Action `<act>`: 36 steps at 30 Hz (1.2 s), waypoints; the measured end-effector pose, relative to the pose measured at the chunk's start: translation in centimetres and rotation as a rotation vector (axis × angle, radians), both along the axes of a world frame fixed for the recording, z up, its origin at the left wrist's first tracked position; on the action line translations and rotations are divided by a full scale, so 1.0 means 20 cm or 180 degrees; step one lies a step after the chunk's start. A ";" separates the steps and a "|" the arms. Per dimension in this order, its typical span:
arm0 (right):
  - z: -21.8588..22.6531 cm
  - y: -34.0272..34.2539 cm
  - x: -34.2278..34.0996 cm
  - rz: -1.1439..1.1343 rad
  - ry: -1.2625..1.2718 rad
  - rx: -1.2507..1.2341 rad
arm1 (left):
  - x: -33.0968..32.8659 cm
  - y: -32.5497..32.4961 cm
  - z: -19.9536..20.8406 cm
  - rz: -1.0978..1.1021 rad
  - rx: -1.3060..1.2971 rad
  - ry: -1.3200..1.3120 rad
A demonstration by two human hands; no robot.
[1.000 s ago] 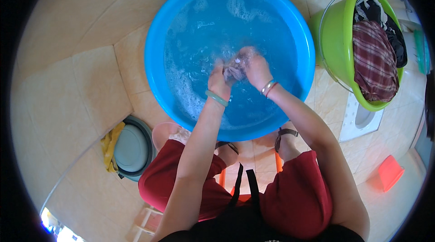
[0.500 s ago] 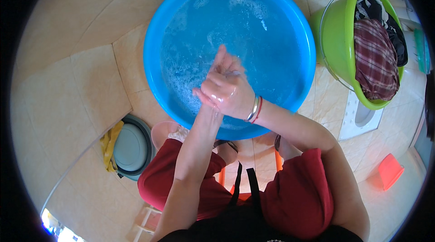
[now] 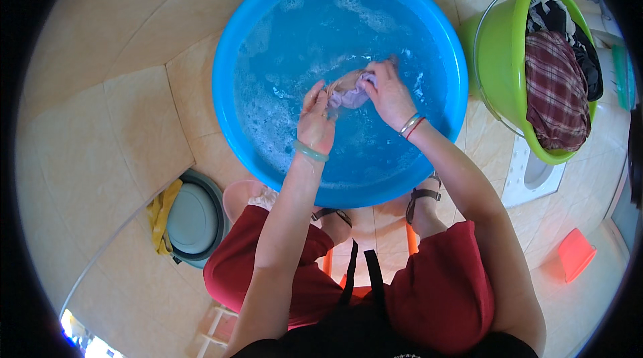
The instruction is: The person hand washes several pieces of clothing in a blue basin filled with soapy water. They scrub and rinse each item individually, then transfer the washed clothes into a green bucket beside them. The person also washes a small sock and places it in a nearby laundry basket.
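Head view, ordered from near to far. Nearest the wearer, red shorts (image 3: 429,291) and a dark apron strap (image 3: 365,277) filled the lower field, with sandalled feet set on the tiled floor (image 3: 107,123) just before the basin. A grey lidded bucket (image 3: 194,217) with a yellow cloth (image 3: 163,214) draped at its side stood to the left of the knees, and a small red object (image 3: 575,254) lay on the tiles to the right.

Both forearms reached forward into the blue basin (image 3: 228,123) of soapy water. The left hand (image 3: 316,120), wearing a pale green bangle, was closed on one end of a small pale lilac garment (image 3: 349,92); the right hand (image 3: 390,95), with thin bracelets at the wrist, gripped the other end. The garment was bunched between the two hands, at or just above the water surface near the middle of the basin, the hands close together but not touching.

The step in hand appeared to be hand-scrubbing: cloth rubbed against cloth. The next move would call for a firm grip on both ends and short opposed strokes, kept low over the water to limit splashing.

Farthest right, a green bucket (image 3: 499,56) held a plaid cloth (image 3: 556,90) and dark clothing (image 3: 576,36).
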State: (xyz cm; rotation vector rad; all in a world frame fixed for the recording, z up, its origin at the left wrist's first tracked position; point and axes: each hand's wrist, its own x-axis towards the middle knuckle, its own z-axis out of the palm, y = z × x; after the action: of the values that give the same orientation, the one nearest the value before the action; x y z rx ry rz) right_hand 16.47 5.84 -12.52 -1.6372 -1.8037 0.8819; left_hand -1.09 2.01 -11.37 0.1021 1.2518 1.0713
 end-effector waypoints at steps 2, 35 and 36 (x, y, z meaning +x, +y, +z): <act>-0.06 -0.02 -0.03 0.0023 -0.0040 -0.0394 | 0.00 0.00 -0.03 -0.0080 -0.0082 -0.0224; -0.09 -0.02 0.01 0.0256 0.0099 -0.0536 | 0.09 0.06 0.11 -0.0201 -0.0200 0.0553; -0.09 -0.03 0.01 0.0132 0.0141 -0.0528 | 0.10 0.05 0.10 -0.0328 -0.0205 0.0825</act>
State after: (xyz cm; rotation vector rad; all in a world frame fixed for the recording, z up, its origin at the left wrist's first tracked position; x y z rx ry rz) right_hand 16.58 5.22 -14.36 -1.6716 -1.7807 1.1037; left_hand 0.84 3.10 -9.31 0.2601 1.4962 0.9487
